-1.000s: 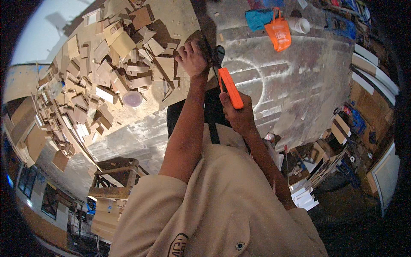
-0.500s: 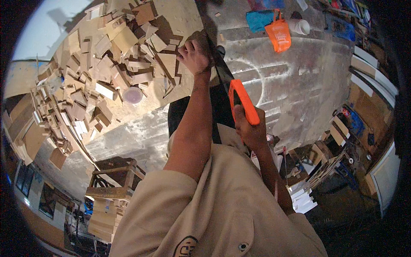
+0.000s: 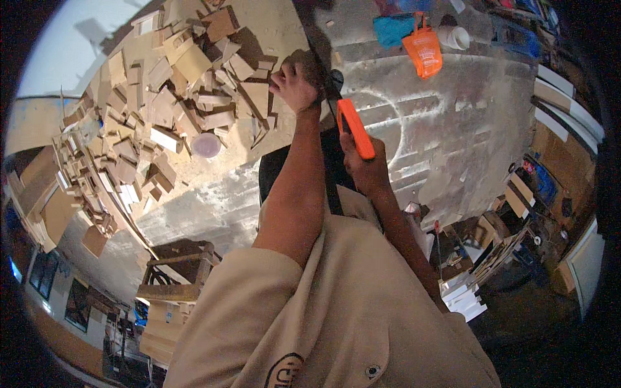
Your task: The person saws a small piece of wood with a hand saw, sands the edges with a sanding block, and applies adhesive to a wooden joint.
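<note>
The left hand (image 3: 297,87) reaches forward, fingers (image 3: 279,80) bent, while the right hand (image 3: 367,165) is clenched nearer the torso (image 3: 336,297).

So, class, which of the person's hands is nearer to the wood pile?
Left. The left hand is just beside the wood pile; the right hand is farther off to the right, gripping an orange handle.

On the concrete floor (image 3: 446,149), an orange bag (image 3: 424,53) lies just beside a teal bag (image 3: 391,30), with a white bucket (image 3: 455,37) tipped near it. Long pale boards (image 3: 551,119) lie along the right side; a stack of white strips (image 3: 463,297) is noted at lower right. At lower left stands a wooden frame (image 3: 169,293) beside pale wood panels (image 3: 158,326).
</note>
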The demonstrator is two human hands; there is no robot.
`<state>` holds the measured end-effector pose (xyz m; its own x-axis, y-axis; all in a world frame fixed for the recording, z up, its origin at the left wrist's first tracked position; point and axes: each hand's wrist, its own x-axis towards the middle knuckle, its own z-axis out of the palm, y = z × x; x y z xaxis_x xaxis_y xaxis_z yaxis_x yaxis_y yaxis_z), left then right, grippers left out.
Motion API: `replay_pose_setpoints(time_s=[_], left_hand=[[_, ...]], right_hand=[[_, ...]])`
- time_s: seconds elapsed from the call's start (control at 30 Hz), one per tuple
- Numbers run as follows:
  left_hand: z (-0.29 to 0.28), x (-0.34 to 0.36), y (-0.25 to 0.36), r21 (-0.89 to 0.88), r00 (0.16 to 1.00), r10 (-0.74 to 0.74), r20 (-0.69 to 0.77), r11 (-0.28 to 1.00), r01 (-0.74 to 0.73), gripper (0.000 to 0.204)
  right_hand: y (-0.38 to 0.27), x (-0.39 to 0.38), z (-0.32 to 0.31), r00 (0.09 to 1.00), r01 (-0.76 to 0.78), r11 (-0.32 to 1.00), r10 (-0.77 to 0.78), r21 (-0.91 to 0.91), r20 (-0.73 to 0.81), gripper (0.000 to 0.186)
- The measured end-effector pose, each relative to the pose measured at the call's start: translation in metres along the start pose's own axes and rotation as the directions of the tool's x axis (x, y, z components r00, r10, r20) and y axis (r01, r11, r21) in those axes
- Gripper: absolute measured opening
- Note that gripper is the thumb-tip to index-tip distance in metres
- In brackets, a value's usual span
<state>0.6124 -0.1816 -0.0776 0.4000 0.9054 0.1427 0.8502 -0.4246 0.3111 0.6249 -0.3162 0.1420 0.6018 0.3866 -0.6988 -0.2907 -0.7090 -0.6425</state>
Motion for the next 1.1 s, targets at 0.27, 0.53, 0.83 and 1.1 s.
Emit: replay_pose_setpoints(time_s=[0.27, 0.53, 0.83, 1.1], left_hand=[[-0.001, -0.006, -0.002, 0.051, 0.999, 0.036, 0.028, 0.998, -0.037, 0.033], [0.000, -0.008, -0.007, 0.089, 0.998, 0.034, 0.047, 0.995, -0.039, 0.033], [0.004, -0.011, -0.007, 0.034, 1.000, -0.016, 0.024, 0.999, 0.015, 0.028], [0.009, -0.019, -0.008, 0.031, 0.999, -0.034, 0.040, 0.999, 0.032, 0.039]], right_hand=[[0.001, -0.009, 0.002, 1.000, 0.009, 0.996, -0.010, -0.085, -0.016, 0.037], [0.009, 0.015, 0.001, 0.964, 0.258, 0.966, -0.259, 0.033, 0.051, 0.039], [-0.001, -0.002, -0.001, 0.984, 0.181, 0.983, -0.181, -0.037, 0.007, 0.038], [-0.002, -0.003, 0.001, 0.998, 0.048, 0.997, -0.051, -0.061, -0.042, 0.041]])
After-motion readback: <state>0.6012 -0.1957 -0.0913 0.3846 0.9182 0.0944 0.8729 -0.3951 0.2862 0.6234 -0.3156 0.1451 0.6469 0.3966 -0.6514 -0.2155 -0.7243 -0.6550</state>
